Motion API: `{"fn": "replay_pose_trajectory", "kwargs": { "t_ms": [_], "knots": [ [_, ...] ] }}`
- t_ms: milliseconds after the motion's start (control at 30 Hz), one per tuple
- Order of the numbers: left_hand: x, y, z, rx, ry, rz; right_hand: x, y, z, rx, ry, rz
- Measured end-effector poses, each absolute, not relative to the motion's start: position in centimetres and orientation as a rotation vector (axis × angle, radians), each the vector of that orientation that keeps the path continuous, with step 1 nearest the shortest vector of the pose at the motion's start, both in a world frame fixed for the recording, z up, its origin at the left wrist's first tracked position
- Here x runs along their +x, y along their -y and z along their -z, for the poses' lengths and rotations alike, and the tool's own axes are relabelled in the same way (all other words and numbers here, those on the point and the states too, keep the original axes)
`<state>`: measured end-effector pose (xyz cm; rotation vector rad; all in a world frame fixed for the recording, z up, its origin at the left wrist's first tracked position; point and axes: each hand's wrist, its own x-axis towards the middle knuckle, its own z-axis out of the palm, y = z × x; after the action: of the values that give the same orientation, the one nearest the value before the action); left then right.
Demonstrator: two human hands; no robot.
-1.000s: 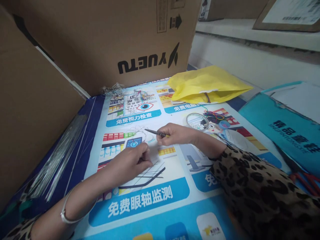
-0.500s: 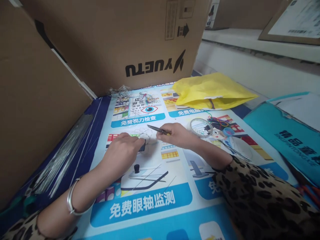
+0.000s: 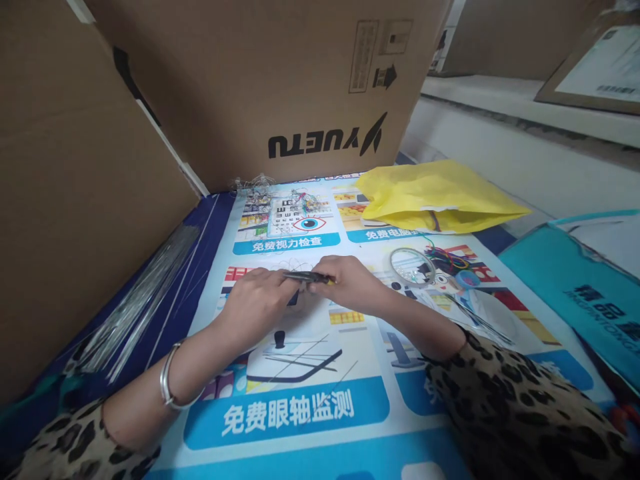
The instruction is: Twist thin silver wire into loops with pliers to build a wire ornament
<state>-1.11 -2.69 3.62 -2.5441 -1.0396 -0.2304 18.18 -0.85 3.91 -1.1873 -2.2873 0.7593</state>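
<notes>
My right hand (image 3: pixel 350 285) is closed round a pair of small pliers (image 3: pixel 301 275), dark-jawed with a bit of yellow at the handle. The jaws point left and lie at the fingertips of my left hand (image 3: pixel 260 300). That hand is closed in a pinch around thin wire (image 3: pixel 287 262), whose fine loops show just beyond the fingers. The pinched end is hidden. Beneath both hands lies a printed blue and white sheet (image 3: pixel 350 353), with loose straight wires nearer me.
A large cardboard box (image 3: pixel 240 87) stands behind. Wire tangles (image 3: pixel 255 188) lie at its foot, a wire bundle (image 3: pixel 145 293) at left. To the right are a round dish (image 3: pixel 413 268) of clear beads, coloured cords (image 3: pixel 453 257), a yellow bag (image 3: pixel 440 190) and a teal bag (image 3: pixel 565 273).
The pliers have come down and left, so their jaws now meet my left fingertips. My two hands are closer together. The view has shifted slightly.
</notes>
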Motion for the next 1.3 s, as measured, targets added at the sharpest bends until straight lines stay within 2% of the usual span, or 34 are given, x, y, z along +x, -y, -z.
{"fn": "replay_pose_trajectory", "kwargs": {
  "t_ms": [467,800,1300],
  "knots": [
    [-1.1,2.0,-3.7,-2.633,0.978,0.273,17.8,0.3,-3.1,-1.22,2.262,-0.784],
    [-1.1,2.3,-4.0,-2.689,1.121,0.124,17.9,0.3,-2.2,-1.33,2.272,-0.727],
    [-1.3,1.8,-3.0,-2.772,1.232,0.165,17.5,0.8,-2.4,-1.437,2.295,-0.646]
  ]
}}
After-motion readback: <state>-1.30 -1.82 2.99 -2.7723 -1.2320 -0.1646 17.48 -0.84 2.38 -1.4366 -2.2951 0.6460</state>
